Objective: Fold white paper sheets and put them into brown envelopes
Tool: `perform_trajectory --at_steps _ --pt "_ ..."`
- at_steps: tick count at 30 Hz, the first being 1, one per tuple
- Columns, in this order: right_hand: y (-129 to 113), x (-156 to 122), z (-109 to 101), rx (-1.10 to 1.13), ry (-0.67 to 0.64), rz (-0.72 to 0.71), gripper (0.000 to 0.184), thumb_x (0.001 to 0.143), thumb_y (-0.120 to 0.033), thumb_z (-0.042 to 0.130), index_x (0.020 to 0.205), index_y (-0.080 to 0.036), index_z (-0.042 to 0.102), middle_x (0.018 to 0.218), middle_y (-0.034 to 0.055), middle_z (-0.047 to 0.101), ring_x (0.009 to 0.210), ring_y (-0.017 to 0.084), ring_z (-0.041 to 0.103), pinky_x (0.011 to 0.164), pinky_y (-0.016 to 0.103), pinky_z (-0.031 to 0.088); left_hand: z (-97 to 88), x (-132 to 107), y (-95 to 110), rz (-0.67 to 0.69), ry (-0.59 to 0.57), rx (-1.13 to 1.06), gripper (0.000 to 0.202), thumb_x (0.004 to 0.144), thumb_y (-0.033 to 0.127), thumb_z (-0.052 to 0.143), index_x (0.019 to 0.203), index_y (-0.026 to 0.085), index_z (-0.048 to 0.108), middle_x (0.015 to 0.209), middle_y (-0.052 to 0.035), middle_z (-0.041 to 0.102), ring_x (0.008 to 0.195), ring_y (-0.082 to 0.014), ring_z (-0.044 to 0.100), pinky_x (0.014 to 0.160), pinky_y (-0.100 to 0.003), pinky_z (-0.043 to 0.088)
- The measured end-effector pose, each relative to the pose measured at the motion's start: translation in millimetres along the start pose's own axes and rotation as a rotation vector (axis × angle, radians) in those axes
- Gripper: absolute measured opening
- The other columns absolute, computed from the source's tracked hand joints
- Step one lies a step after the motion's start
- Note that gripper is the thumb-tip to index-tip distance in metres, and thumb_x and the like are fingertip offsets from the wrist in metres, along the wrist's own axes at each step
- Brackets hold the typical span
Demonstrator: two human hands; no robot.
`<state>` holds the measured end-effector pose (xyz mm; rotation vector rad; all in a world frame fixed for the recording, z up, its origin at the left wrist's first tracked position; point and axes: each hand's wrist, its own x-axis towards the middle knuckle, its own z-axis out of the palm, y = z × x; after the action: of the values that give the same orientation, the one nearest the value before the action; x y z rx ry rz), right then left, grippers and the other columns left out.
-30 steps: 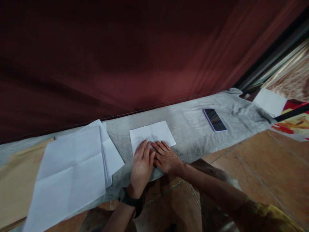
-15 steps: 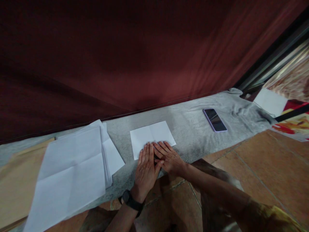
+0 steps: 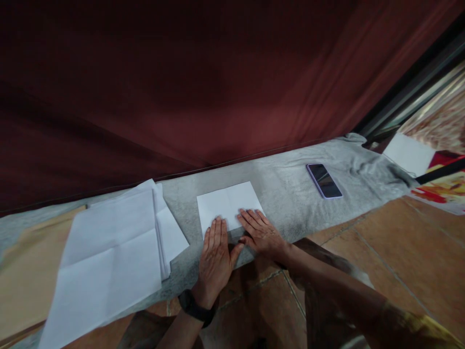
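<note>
- By desk's [image 3: 286, 201] near edge: left hand [image 3: 215, 257], right hand [image 3: 264, 238], both flat open, touching 1 paper [image 3: 228, 201]
- Toward right end: 1 phone [image 3: 324, 181]
- Leftward: 1 paper pile [image 3: 109, 252]

Paper [image 3: 228, 201] on cloth [image 3: 283, 189], stacked sheets [image 3: 109, 261] to its left, phone [image 3: 324, 181] to its right, curtain [image 3: 218, 97] behind.

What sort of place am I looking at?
Probably an indoor room, perhaps in a home, though I can't be sure: a red curtain hangs behind, a grey cloth lies spread with a phone on it, over a tiled floor.
</note>
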<state>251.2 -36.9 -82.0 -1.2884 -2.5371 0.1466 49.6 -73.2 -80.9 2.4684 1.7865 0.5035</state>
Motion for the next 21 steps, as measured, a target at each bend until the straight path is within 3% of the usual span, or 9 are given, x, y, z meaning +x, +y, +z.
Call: perform_trajectory --at_steps 11,21 --pt "14 -8 -9 -0.052 -0.026 0.062 0.063 0.104 -0.043 0.044 0.156 -0.01 0.034 0.162 0.0176 0.033 0.15 0.028 0.032 0.123 0.05 0.026 -4.1 -10 -11 -0.034 0.036 0.055 0.084 0.098 0.062 0.034 0.157 0.002 0.024 0.159 -0.0275 0.034 0.152 -0.0359 0.028 0.119 -0.054 0.034" --pt "21 -16 -7 -0.125 0.009 0.101 0.065 0.104 -0.044 0.041 0.157 -0.006 0.032 0.161 0.0182 0.033 0.15 0.029 0.032 0.124 0.05 0.025 -4.1 -18 -20 -0.057 0.117 0.061 0.087 0.098 0.061 0.038 0.158 0.001 0.02 0.16 -0.029 0.032 0.15 -0.0369 0.031 0.118 -0.056 0.036"
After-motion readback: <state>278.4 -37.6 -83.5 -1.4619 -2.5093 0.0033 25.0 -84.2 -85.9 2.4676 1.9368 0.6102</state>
